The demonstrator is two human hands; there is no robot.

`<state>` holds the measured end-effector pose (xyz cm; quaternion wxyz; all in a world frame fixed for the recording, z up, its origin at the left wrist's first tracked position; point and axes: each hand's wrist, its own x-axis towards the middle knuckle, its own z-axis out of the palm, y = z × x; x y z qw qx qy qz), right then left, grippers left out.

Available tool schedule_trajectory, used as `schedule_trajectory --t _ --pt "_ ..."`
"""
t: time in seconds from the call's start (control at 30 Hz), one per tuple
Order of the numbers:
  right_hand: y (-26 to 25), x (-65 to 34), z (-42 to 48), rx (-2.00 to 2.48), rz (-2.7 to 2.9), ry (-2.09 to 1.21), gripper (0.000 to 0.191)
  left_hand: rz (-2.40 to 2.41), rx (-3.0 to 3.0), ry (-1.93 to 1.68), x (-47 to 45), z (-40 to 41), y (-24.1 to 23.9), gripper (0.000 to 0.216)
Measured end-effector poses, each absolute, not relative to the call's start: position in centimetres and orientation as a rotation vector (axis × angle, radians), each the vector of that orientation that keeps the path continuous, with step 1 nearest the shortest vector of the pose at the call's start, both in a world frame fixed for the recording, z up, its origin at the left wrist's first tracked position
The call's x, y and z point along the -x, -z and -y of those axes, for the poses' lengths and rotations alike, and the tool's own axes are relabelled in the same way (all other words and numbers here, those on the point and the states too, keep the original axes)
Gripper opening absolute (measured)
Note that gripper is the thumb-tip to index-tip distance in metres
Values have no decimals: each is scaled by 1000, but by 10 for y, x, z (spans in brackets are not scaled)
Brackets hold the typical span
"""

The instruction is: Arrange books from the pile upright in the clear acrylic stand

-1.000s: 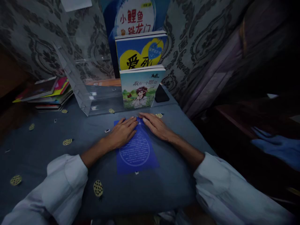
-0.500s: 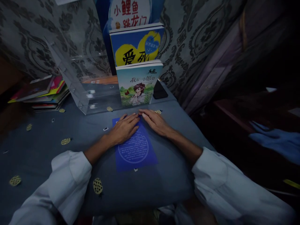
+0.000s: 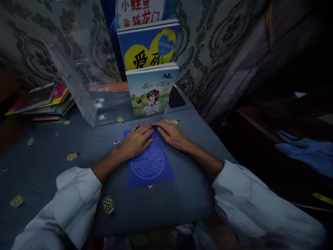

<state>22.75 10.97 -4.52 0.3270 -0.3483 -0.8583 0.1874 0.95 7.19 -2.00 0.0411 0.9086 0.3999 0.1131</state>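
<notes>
Light, even pressure probably suited the blue printed sheet (image 3: 148,169), left hand (image 3: 137,141) and right hand (image 3: 173,134) fingers extended, gripping nothing.

Clock hours run from the blue sheet (image 3: 151,172), which looks like smooth, matt paper. The tablecloth (image 3: 192,194) under it is matt fabric, fairly smooth. Between 10 and 11 o'clock, the stand (image 3: 84,104) is clear plastic, glossy with bright glints. At 12, the front book (image 3: 153,93) has a smooth paper cover; at 10, the pile (image 3: 56,104) is paper too. The phone (image 3: 177,98) at 1 is smooth and dark. Cloth hangs folded in the curtain (image 3: 231,76) at 2; the left sleeve (image 3: 74,198) at 8 and right sleeve (image 3: 241,198) at 4 are creased, matt fabric.
</notes>
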Motion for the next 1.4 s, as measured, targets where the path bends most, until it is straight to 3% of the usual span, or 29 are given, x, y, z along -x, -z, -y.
schedule_trajectory --t 1.4 --pt "47 -252 -102 800 2593 -452 62 -1036 -2849 -280 -12 -44 19 43"
